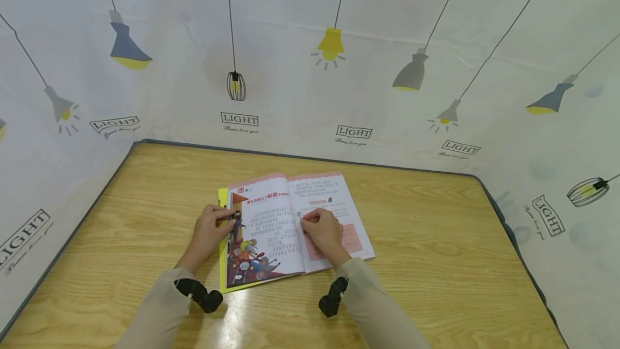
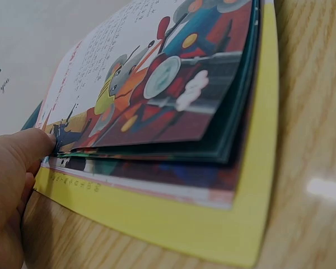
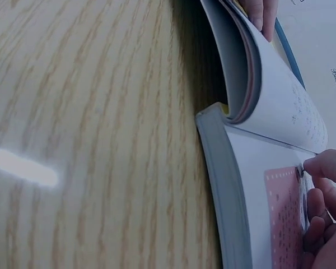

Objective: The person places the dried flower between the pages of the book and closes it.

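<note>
An open illustrated book [image 1: 271, 241] with a yellow cover lies on the wooden table. Its left page carries a cartoon of mice on a motorcycle, and its right page has a pink text box. At the left edge, my left hand [image 1: 210, 233] grips the raised pages, thumb [image 2: 36, 143] on top and the other fingers underneath. My right hand [image 1: 323, 230] is over the right page near the spine. Its thumb and index finger pinch a small dark, shiny thing [image 3: 301, 171], too small to identify. The other fingers are curled above the pink box.
The wooden table [image 1: 436, 241] extends around the book, with a dark edge at the back and sides. Behind it hangs a white curtain [image 1: 290, 69] printed with lamps. Black wrist cameras [image 1: 331, 298] sit at both cuffs.
</note>
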A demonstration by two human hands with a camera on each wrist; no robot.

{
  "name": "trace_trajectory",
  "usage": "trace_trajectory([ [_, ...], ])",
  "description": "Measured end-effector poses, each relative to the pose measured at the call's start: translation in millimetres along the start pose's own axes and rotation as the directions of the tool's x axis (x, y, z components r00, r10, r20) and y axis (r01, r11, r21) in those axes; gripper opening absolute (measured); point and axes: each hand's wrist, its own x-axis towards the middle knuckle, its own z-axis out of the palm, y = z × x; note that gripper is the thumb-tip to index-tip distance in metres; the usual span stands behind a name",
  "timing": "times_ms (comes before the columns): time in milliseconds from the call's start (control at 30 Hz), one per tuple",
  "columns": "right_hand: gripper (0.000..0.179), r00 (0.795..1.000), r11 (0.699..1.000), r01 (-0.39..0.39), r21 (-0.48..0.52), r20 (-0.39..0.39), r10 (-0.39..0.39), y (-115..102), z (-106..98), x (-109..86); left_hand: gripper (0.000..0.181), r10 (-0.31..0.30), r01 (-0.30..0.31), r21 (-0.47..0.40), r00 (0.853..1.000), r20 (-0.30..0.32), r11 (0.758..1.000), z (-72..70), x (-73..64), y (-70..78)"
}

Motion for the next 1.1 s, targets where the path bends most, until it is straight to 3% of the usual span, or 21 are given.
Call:
trace_trajectory([
  [700, 0.011, 1.0, 1.0, 0.014, -0.01, 0.015, -0.014, 1.0, -1.1, -1.0, 0.027, 0.019, -0.019, 0.011, 1.0, -0.01, 1.0, 0.5, 0.0, -1.0],
  [1100, 0.009, 0.999, 0.997, 0.03, 0.067, 0.037, -0.033, 4.9, -4.0, -1.6, 0.027, 0.025, -0.025, 0.007, 1.0, -0.011, 1.0, -0.3, -1.0, -1.1],
])
